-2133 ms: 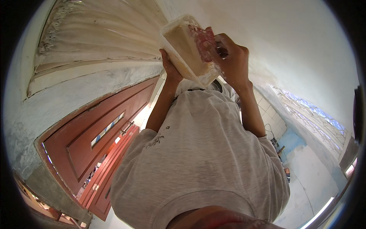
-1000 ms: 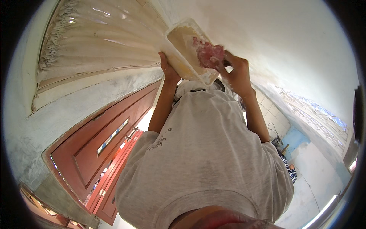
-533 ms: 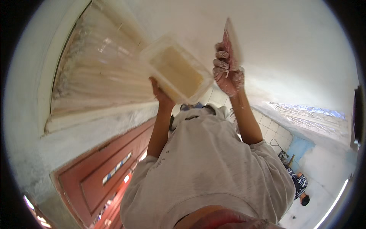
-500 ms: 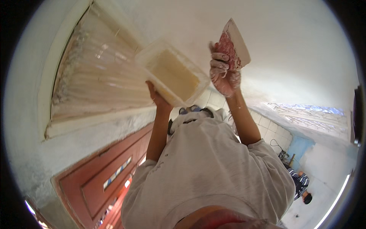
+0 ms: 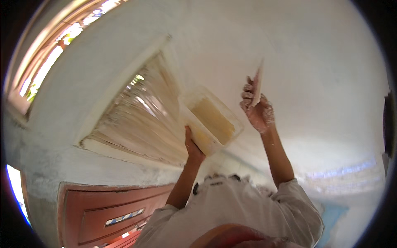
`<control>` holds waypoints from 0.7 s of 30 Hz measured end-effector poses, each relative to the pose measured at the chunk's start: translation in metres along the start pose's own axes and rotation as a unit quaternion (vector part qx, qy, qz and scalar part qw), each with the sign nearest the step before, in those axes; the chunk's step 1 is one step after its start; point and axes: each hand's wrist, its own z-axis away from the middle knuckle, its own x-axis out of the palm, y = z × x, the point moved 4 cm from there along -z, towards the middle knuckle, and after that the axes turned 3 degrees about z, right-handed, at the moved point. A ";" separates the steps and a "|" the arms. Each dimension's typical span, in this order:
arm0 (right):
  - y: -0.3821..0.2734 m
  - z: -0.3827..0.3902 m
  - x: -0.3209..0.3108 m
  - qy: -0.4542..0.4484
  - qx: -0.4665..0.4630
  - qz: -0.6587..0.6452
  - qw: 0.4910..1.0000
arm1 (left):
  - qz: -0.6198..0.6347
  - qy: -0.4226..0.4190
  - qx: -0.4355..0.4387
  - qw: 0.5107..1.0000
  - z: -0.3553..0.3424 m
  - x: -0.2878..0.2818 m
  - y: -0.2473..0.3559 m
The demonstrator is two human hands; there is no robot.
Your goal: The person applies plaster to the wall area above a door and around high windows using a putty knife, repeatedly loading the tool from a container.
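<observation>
My left hand (image 5: 194,148) grips a translucent rectangular plastic tub (image 5: 203,142) by its lower left side. Inside the tub lies a cream-coloured paste, thickest toward the tub's lower right end. To the right, my right hand (image 5: 261,115), smeared with white, is closed round a flat scraper (image 5: 257,84). Its blade stands nearly edge-on and points upward, with a pale coating and a reddish tint. The scraper is apart from the tub, in front of the pale wall (image 5: 314,74); whether it touches the wall I cannot tell.
A frame covered with wrinkled clear plastic (image 5: 140,115) is set in the wall on the left. Below it is a red panelled door (image 5: 95,215). A bright window (image 5: 53,53) shows at the upper left, a dark object (image 5: 388,124) at the right edge.
The view has tilted upward, so both hands and the tub appear lower and further right. The scraper has turned from its broad face to edge-on. A person at lower right has left the picture.
</observation>
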 end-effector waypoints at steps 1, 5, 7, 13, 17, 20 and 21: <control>-0.012 -0.021 0.014 -0.039 -0.011 0.027 0.999 | 0.000 -0.017 -0.006 1.000 0.002 0.025 0.012; -0.062 -0.135 0.093 -0.197 -0.122 0.187 0.955 | -0.051 -0.098 0.030 0.993 -0.011 0.073 0.068; -0.080 -0.195 0.145 -0.323 -0.200 0.256 0.889 | -0.068 -0.108 0.067 0.990 -0.020 0.093 0.095; -0.114 -0.406 0.258 -0.312 -0.393 0.362 0.786 | -0.109 -0.169 0.161 0.966 -0.054 0.140 0.156; -0.092 -0.463 0.290 -0.362 -0.312 0.435 0.763 | -0.087 -0.116 0.177 0.973 -0.055 0.150 0.182; -0.101 -0.479 0.302 -0.405 -0.275 0.449 0.747 | -0.115 -0.138 0.200 0.963 -0.054 0.155 0.188; -0.100 -0.482 0.304 -0.421 -0.262 0.450 0.742 | -0.115 -0.136 0.202 0.963 -0.056 0.151 0.191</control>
